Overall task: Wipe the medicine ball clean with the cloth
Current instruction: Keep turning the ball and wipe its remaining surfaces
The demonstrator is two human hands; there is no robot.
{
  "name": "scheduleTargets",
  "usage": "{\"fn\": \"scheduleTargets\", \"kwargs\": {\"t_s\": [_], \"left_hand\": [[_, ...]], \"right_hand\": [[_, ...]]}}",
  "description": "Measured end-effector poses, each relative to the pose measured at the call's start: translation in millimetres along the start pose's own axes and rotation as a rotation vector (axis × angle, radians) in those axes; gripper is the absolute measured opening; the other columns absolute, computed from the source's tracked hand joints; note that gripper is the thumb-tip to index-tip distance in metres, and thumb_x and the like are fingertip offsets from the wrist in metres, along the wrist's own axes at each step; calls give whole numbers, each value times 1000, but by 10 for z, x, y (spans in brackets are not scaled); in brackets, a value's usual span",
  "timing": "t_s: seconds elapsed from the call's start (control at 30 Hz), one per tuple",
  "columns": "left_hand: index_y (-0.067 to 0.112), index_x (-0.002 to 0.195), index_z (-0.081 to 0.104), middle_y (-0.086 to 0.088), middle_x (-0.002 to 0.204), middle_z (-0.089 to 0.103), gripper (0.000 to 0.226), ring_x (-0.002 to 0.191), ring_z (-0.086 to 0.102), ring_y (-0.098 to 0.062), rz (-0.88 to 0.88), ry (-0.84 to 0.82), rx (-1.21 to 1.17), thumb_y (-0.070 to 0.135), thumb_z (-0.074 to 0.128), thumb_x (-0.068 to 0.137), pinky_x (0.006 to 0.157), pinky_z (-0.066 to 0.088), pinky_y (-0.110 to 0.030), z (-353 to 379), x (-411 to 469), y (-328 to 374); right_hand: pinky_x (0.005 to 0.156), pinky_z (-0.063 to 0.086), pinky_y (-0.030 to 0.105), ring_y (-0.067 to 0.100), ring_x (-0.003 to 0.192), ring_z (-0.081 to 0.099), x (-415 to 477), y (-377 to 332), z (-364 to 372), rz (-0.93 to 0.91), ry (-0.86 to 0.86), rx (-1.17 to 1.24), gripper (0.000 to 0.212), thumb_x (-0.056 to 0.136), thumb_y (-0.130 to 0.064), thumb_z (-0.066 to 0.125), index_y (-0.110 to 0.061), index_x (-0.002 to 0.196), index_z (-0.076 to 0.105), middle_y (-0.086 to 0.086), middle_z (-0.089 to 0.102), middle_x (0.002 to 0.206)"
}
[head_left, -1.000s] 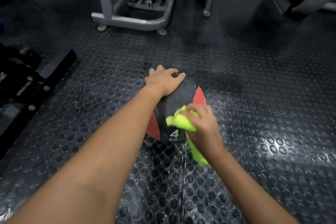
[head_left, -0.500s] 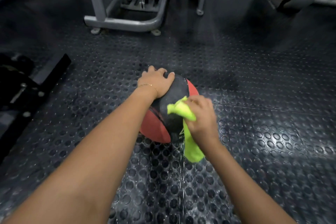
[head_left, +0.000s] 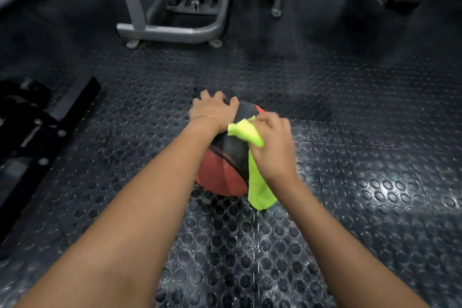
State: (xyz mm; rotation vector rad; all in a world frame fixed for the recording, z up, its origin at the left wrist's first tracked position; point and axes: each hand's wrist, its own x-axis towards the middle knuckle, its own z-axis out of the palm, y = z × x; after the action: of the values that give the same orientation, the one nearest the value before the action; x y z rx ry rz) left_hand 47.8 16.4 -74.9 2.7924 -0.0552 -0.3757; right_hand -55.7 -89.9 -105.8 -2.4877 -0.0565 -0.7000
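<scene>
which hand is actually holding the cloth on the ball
The right hand: it grips the yellow-green cloth against the medicine ball. The left hand lies bare on top.

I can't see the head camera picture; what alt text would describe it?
A right hand rubs a yellow-green cloth over a red and black ball on a studded floor, while the left hand steadies its top. Grey gym machine behind.

Right hand (head_left: 271, 147) hides the medicine ball (head_left: 225, 170) beneath.
</scene>
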Motion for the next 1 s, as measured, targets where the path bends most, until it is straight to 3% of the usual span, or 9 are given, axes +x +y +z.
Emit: {"fn": "scheduleTargets", "kwargs": {"t_s": [0.1,0.17,0.23,0.37,0.6,0.7,0.8,0.9,1.0], "left_hand": [[25,136,40,-14,145,29,53,132,31,-37,16,3,-10,54,24,95,103,31,-45,-9,5,-40],[26,136,40,-14,144,30,52,131,31,-36,26,17,-19,54,25,95,104,31,-45,5,-4,-41],[25,135,41,-15,142,32,52,130,31,-36,28,37,-29,54,25,94,104,31,-44,21,-23,-11],[22,133,43,-15,136,35,50,127,32,-36,33,53,-39,51,27,95,101,33,-44,57,-116,2],[21,126,46,-13,133,38,37,125,35,-34,72,120,-100,38,37,94,99,36,-43,29,-434,-141],[18,126,47,-11,130,38,35,121,35,-32,157,218,-118,34,39,95,93,40,-43,121,-796,-244],[16,123,48,-12,126,39,33,118,37,-31,189,246,-62,29,44,93,89,41,-43,142,-1051,-435],[13,118,47,-14,127,41,32,120,38,-33,42,244,-100,33,43,93,94,38,-45,82,-1118,-366],[21,138,36,-15,142,34,52,132,32,-35,-155,146,-113,48,34,94,104,28,-54,123,-1056,-180]], "right_hand": [[71,40,33,24,84,40,-254,-13,26,-452,-59,-64,29,70,-3,51,-9,97,61,4,54,103],[68,38,32,23,81,40,-239,29,-32,-584,-135,-122,24,74,-6,51,-8,95,63,6,61,97],[71,39,30,22,84,40,-80,59,-47,-423,-105,-103,32,66,-4,58,-13,96,65,7,64,96],[76,31,21,24,96,44,9,-18,-14,220,12,77,21,78,-12,67,-17,99,69,1,57,106],[79,37,21,15,95,41,-689,-157,-65,-169,-71,55,53,58,1,69,-25,103,58,-9,47,106],[85,32,11,14,97,45,-796,-174,-155,130,46,264,37,69,-1,68,-21,100,66,-16,45,97],[85,35,17,19,98,48,-791,-263,-217,404,96,380,23,76,-13,72,-17,99,70,-13,46,94],[85,32,8,9,98,45,-970,-398,-286,326,68,333,23,75,-14,72,-21,97,71,-6,52,99],[87,27,0,-4,96,38,-1173,-467,-326,188,-18,290,30,70,-10,71,-23,97,71,-4,55,98]]}}
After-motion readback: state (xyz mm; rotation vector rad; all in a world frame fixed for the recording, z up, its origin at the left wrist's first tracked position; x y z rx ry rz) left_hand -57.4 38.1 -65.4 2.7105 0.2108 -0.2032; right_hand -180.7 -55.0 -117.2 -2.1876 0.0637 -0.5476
